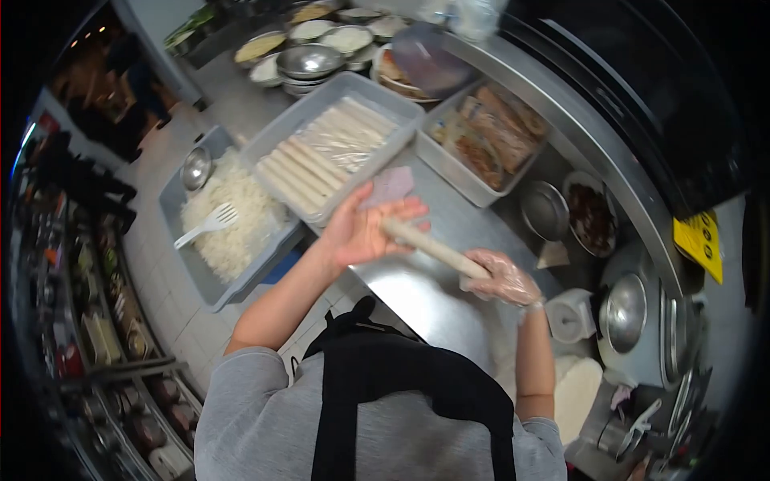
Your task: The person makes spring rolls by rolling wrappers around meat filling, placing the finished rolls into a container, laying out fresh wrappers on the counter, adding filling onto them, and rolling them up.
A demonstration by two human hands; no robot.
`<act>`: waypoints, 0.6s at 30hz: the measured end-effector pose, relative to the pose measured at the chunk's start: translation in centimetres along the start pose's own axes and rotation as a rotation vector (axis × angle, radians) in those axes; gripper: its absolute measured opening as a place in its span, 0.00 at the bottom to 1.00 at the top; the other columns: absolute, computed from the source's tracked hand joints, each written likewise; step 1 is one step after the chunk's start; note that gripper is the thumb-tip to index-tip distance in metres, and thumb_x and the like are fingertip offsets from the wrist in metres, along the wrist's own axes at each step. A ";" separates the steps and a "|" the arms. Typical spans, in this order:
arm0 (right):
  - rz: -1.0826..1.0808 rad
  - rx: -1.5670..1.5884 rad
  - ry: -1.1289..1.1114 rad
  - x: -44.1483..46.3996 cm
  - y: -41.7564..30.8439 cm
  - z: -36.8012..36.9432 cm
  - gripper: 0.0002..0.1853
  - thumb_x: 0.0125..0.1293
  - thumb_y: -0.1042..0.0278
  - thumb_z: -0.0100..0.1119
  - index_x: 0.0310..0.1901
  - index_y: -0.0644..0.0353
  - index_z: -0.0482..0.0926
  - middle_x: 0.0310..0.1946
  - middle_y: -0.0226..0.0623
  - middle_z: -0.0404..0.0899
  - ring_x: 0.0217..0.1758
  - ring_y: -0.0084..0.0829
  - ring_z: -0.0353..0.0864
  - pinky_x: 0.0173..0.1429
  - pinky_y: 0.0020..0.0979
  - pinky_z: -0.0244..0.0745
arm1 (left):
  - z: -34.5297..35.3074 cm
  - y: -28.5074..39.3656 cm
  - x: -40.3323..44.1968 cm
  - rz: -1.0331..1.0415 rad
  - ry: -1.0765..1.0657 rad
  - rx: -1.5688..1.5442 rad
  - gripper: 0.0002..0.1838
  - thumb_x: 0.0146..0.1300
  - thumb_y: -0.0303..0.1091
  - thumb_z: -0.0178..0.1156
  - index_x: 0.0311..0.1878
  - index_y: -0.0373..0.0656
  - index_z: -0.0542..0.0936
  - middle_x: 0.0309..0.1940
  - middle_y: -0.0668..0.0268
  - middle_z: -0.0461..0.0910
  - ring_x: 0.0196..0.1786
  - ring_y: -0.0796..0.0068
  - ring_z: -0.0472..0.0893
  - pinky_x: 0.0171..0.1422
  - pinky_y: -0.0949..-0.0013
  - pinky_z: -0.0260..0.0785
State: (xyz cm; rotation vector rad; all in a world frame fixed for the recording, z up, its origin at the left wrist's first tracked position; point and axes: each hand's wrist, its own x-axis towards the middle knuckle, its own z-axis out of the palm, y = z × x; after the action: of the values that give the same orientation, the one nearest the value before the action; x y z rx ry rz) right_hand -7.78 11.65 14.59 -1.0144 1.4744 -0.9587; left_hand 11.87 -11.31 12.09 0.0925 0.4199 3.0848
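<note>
My right hand (504,278), in a clear plastic glove, is closed around one end of a long pale roll (433,245). The other end of the roll reaches the fingers of my left hand (365,230). That hand is bare, palm up, with its fingers stretched out; whether it bears any of the roll's weight I cannot tell. Just beyond it stands a grey tray (255,147) with several similar rolls (309,168), some under clear plastic film. A pinkish cloth or paper (391,184) lies beside the tray.
A grey tub (215,298) of white rice holds a white fork-like server (210,224) and a metal bowl (196,168). A bin (480,196) of packaged food stands at right, near metal bowls (545,210). Stacked bowls (309,61) fill the back. Other people stand far left.
</note>
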 end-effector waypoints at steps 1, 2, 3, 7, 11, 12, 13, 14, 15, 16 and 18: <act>-0.183 -0.185 -0.009 0.4 0.0 -0.3 0.25 0.55 0.63 0.69 0.52 0.64 0.75 0.35 0.33 0.78 0.32 0.23 0.75 0.37 0.28 0.72 | -0.3 -0.5 -1.5 0.023 0.018 0.006 0.41 0.68 0.61 0.40 0.69 0.30 0.59 0.69 0.45 0.61 0.72 0.50 0.60 0.74 0.48 0.53; -0.369 -0.364 -0.008 0.9 -0.2 -0.2 0.24 0.54 0.63 0.70 0.51 0.63 0.77 0.34 0.33 0.78 0.31 0.25 0.75 0.36 0.29 0.71 | -0.5 -1.0 -2.8 -0.041 0.126 0.029 0.40 0.69 0.59 0.41 0.68 0.30 0.59 0.68 0.46 0.62 0.71 0.51 0.62 0.73 0.50 0.57; -0.372 -0.357 -0.021 1.5 -1.1 0.0 0.24 0.54 0.63 0.70 0.51 0.63 0.77 0.34 0.33 0.78 0.31 0.25 0.75 0.36 0.29 0.71 | -0.7 -1.0 -3.7 -0.111 0.231 0.045 0.39 0.69 0.58 0.43 0.68 0.30 0.60 0.67 0.46 0.63 0.70 0.53 0.64 0.71 0.52 0.60; -0.286 -0.687 0.027 4.5 -7.1 0.7 0.24 0.52 0.64 0.69 0.51 0.62 0.77 0.33 0.40 0.77 0.33 0.35 0.77 0.41 0.34 0.72 | -0.5 4.6 -4.0 -0.285 0.310 0.672 0.28 0.64 0.34 0.60 0.64 0.31 0.67 0.58 0.54 0.75 0.57 0.64 0.79 0.58 0.69 0.74; -0.583 -0.907 0.154 12.7 -8.4 1.3 0.20 0.51 0.72 0.62 0.48 0.60 0.75 0.33 0.49 0.77 0.35 0.51 0.76 0.41 0.43 0.72 | 0.7 14.3 -2.4 -0.266 0.162 1.674 0.23 0.55 0.28 0.67 0.55 0.38 0.77 0.43 0.63 0.82 0.45 0.76 0.81 0.52 0.73 0.73; -0.645 -0.984 0.230 14.8 -8.6 1.5 0.19 0.51 0.72 0.62 0.47 0.59 0.74 0.32 0.49 0.77 0.34 0.51 0.76 0.40 0.44 0.72 | 0.3 16.9 -1.9 -0.243 0.179 1.840 0.21 0.52 0.27 0.69 0.51 0.40 0.79 0.38 0.65 0.83 0.42 0.79 0.80 0.49 0.73 0.73; -0.641 -0.989 0.229 16.7 -9.5 2.1 0.19 0.51 0.72 0.62 0.47 0.59 0.74 0.32 0.49 0.77 0.34 0.51 0.76 0.40 0.44 0.72 | -0.1 19.7 -1.4 -0.241 0.163 1.992 0.19 0.50 0.26 0.69 0.48 0.40 0.79 0.36 0.65 0.83 0.40 0.77 0.80 0.46 0.71 0.72; -0.576 -1.050 0.303 18.7 -10.4 2.9 0.19 0.51 0.72 0.61 0.47 0.59 0.75 0.34 0.49 0.78 0.37 0.51 0.77 0.42 0.44 0.73 | -0.6 22.2 -0.9 -0.236 0.146 2.144 0.18 0.48 0.25 0.69 0.45 0.41 0.80 0.35 0.65 0.83 0.38 0.75 0.80 0.44 0.69 0.72; -0.511 -1.110 0.380 20.6 -11.2 3.5 0.19 0.50 0.71 0.61 0.47 0.60 0.75 0.35 0.50 0.79 0.40 0.50 0.79 0.43 0.44 0.74 | -1.2 24.2 -0.2 -0.230 0.141 2.142 0.18 0.48 0.25 0.69 0.45 0.41 0.80 0.35 0.65 0.83 0.38 0.75 0.80 0.44 0.69 0.72; -0.505 -1.114 0.382 22.4 -11.6 3.8 0.19 0.50 0.71 0.61 0.47 0.60 0.75 0.35 0.50 0.79 0.40 0.50 0.79 0.43 0.44 0.74 | -2.0 25.9 0.4 -0.264 0.163 2.249 0.17 0.47 0.25 0.69 0.43 0.40 0.80 0.34 0.64 0.83 0.37 0.71 0.80 0.43 0.67 0.71; -0.413 -1.156 0.383 26.3 -11.3 4.1 0.19 0.50 0.70 0.60 0.47 0.59 0.75 0.37 0.52 0.79 0.43 0.52 0.79 0.45 0.45 0.74 | -3.9 28.6 1.6 -0.302 0.178 2.352 0.16 0.46 0.25 0.69 0.41 0.39 0.79 0.32 0.63 0.82 0.36 0.68 0.80 0.42 0.66 0.70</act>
State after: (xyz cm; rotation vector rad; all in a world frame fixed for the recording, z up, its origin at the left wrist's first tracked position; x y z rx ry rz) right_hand -4.72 -17.01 16.61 -2.1006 2.2607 -0.5196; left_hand 9.53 -39.83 16.12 -0.1829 2.8738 0.7326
